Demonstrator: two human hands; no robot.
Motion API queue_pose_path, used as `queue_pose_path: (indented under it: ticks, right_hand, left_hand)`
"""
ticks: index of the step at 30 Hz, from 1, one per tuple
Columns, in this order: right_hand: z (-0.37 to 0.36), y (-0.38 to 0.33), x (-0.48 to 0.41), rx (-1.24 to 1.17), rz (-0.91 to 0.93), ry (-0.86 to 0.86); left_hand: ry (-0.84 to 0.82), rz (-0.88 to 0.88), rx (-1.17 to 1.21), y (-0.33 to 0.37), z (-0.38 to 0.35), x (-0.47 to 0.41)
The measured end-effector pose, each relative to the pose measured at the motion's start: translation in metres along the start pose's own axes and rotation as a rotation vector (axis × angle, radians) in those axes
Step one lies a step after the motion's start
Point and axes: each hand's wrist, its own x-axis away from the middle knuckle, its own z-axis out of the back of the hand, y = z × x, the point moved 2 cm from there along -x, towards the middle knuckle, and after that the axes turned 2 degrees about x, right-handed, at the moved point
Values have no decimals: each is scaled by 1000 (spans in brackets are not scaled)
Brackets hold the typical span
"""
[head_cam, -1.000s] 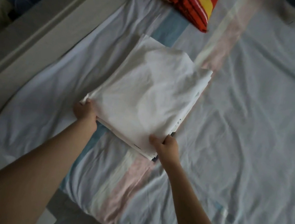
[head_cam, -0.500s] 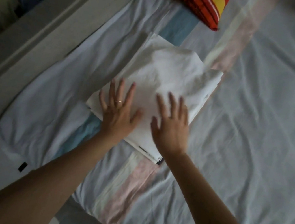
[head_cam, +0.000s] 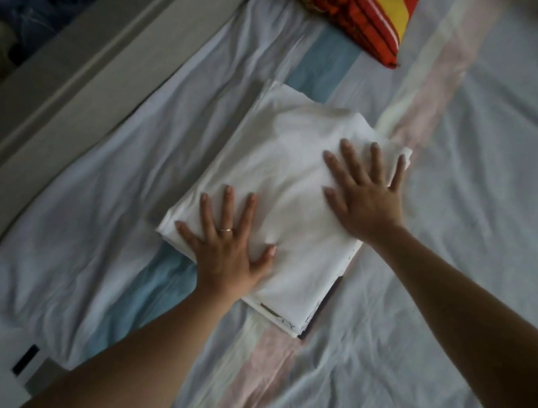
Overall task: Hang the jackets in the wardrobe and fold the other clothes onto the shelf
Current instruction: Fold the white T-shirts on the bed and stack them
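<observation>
two flat hands, left hand (head_cam: pixel 224 253) and right hand (head_cam: pixel 363 196), press one folded white garment (head_cam: pixel 275 170).

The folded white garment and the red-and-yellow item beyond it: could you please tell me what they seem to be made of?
Folded white garment: thin matte cloth, probably cotton; it creases softly and lies in flat layers. Red-and-yellow item: soft matte printed fabric, wrinkled and puffed; the fibre cannot be told.

No legible text.
Dark marks on the yellow patch of the red-and-yellow cloth (head_cam: pixel 339 9), beyond the right hand (head_cam: pixel 363 196), cannot be read.
</observation>
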Motion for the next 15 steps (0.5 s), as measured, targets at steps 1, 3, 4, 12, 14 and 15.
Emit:
queue_pose_path:
  ticks: [1, 3, 4, 12, 14, 15]
  right_hand:
    - [-2, 10, -7, -31, -51, -55]
    - [-8, 30, -18, -190, -402, -146]
    - [-6, 35, -22, -232, -594, -159]
    - [3, -73, -60, 99, 735, 66]
    - [-1, -74, -83, 75, 594, -14]
    - [1, -65, -93, 47, 433, -13]
  left_hand:
    - [5, -1, -2, 0, 0, 1]
    - [21, -6, 2, -1, -1, 2]
    - [27, -10, 2, -2, -3, 0]
    - [28, -13, -3, -1, -3, -2]
    - [28, -16, 2, -2, -3, -3]
    - [26, -19, 6, -2, -4, -2]
